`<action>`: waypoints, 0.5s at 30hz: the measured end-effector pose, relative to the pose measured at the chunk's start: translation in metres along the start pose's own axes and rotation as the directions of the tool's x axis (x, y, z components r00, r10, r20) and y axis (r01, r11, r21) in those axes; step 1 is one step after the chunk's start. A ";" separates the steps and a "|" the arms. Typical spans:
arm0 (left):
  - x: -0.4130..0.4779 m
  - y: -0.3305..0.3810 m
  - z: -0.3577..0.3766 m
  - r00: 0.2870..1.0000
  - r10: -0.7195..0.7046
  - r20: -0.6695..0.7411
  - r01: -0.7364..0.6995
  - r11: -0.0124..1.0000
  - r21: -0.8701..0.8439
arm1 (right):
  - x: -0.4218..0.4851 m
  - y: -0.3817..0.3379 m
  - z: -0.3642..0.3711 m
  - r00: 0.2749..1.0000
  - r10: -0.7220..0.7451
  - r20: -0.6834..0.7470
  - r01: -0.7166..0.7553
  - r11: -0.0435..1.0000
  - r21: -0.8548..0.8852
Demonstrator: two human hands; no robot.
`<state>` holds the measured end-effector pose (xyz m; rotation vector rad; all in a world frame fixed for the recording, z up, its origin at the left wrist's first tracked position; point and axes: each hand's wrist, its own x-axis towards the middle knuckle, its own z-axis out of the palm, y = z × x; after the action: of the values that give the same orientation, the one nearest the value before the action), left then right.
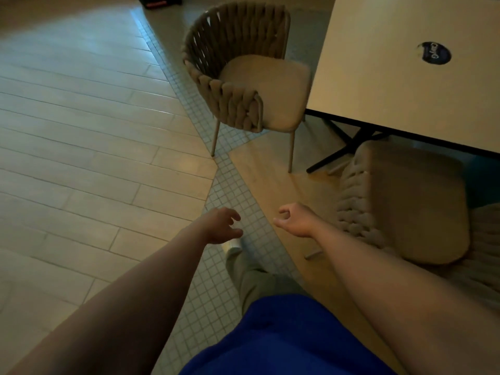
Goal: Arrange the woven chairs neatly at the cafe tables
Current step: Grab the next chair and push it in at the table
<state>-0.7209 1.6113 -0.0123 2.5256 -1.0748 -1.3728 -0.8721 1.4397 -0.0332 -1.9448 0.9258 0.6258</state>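
Observation:
A beige woven chair (243,69) stands at the left edge of the cafe table (384,77), its seat angled toward the table. A second woven chair (405,201) sits at the table's near edge on the right, its seat partly under the tabletop. My left hand (221,224) hangs over the mosaic floor strip, fingers apart and empty. My right hand (293,219) is just left of the second chair's woven side, fingers loosely curled, holding nothing. Neither hand touches a chair.
A round dark sticker (433,53) marks the tabletop. The table's black cross legs (349,144) spread between the two chairs. Pale plank flooring (81,131) stretches to the left. A dark object (159,1) sits at the far top edge.

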 end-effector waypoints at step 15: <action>0.144 -0.137 -0.285 0.999 0.016 0.047 -0.019 0.997 0.079 | 0.209 -0.253 -0.054 0.999 0.050 -0.001 -0.050 0.992 0.117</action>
<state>-0.3783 1.5550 0.0043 2.5440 -1.1800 -1.4186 -0.5416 1.4045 -0.0312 -1.8240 0.9943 0.5835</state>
